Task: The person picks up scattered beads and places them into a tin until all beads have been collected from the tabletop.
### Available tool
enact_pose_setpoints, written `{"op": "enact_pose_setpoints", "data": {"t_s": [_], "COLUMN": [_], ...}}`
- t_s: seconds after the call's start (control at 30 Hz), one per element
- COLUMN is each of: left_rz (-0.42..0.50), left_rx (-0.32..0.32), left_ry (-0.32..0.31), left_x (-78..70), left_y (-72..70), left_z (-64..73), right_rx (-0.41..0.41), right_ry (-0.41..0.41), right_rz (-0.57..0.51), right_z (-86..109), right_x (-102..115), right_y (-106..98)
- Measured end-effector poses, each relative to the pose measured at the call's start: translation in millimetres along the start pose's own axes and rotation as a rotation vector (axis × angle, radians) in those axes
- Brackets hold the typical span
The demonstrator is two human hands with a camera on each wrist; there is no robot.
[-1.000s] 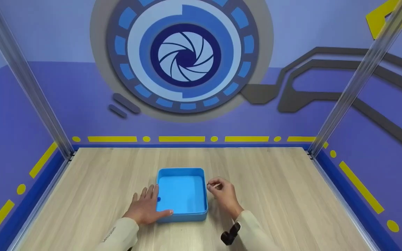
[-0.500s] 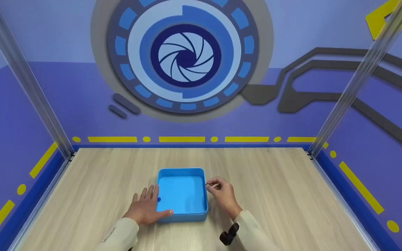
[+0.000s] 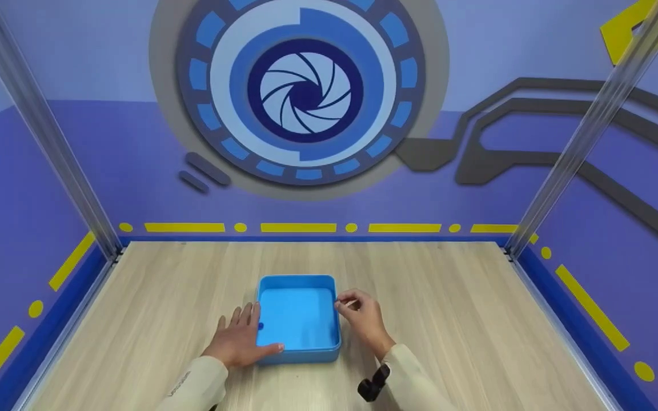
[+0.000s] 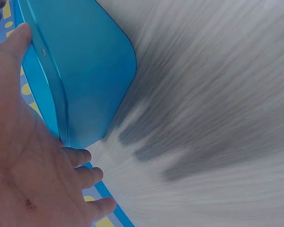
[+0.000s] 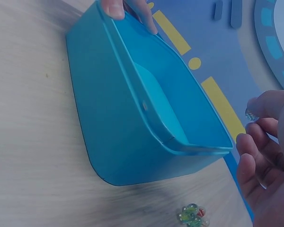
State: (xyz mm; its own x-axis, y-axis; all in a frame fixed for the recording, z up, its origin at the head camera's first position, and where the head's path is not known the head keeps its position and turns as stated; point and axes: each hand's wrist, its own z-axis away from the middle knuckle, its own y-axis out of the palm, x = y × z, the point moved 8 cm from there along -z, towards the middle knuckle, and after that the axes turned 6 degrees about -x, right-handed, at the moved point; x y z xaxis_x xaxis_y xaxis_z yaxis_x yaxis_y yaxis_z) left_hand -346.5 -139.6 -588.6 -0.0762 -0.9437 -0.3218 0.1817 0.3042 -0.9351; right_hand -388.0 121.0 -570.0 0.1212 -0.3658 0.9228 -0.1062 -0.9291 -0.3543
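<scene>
A square light-blue open box [image 3: 296,357] stands on the wooden table. My left hand [image 3: 237,342] lies at its left side with fingers spread and straight. The left thumb reaches over the near left corner and rests on the rim, which the left wrist view also shows. Beside the right wall, at rim height, my right hand [image 3: 366,319] pinches a small clear glass marble [image 5: 251,115] between thumb and fingertip. Several glass marbles [image 5: 193,215] with green and red swirls lie on the table near the box in the right wrist view. In the head view they are hidden.
A small dark blue spot [image 3: 261,326] shows at the box's left inner side. Blue printed walls [image 3: 329,205] enclose the table [image 3: 449,308] at the back and sides. Metal posts [image 3: 563,165] stand at the far corners. A black device [image 3: 372,383] is at the right wrist.
My right hand has shifted slightly left, closer to the box's right rim. The left hand and the box stay in place.
</scene>
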Motion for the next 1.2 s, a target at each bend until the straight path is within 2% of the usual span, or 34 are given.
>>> {"op": "enact_pose_setpoints", "data": {"t_s": [0.73, 1.2], "left_rz": [0.006, 0.013], "left_rx": [-0.002, 0.002], "left_ry": [0.006, 0.011], "left_x": [0.0, 1.1], "left_y": [-1.2, 1.5], "left_z": [1.4, 0.3], "right_rx": [0.038, 0.032], "right_ry": [-0.014, -0.054], "right_rz": [-0.032, -0.009], "right_z": [2.3, 4.2], "right_x": [1.8, 8.3], "right_y": [8.9, 12.6]}}
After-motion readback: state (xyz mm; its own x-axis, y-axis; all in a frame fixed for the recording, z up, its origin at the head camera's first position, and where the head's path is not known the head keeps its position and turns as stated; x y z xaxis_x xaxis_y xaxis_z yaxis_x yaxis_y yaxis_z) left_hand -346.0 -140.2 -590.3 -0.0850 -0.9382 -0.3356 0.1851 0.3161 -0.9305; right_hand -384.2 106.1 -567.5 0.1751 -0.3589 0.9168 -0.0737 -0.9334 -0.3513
